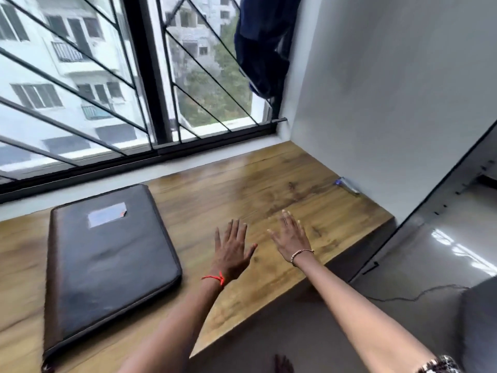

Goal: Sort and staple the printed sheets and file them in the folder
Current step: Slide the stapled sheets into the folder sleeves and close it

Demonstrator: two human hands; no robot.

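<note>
Both arms reach forward over a wooden desk (269, 181) set against a barred window (80, 84). The left hand (232, 249) and the right hand (291, 238) are side by side near the middle of the desk, palms down, fingers straight and spread, and neither holds anything. Whether the palms rest on the wood or hang just above it cannot be told. A red thread (215, 278) is tied round the left wrist and a bead bracelet (301, 254) circles the right.

The folder (107, 265) - dark, leather-like, with a zip running round its edge - lies flat and closed on the left part of the desk, just beside the left hand but apart from it. A pale label (107, 214) sits on its cover near the far end.

At the right of the desk, against the grey wall (390, 90), lies a small blue-and-silver object (347, 185), well apart from both hands and too blurred to name.

A dark blue garment (265, 44) hangs at the top right corner of the window. On the glossy floor (430, 251) to the right of the desk a thin cable (416, 294) trails.
</note>
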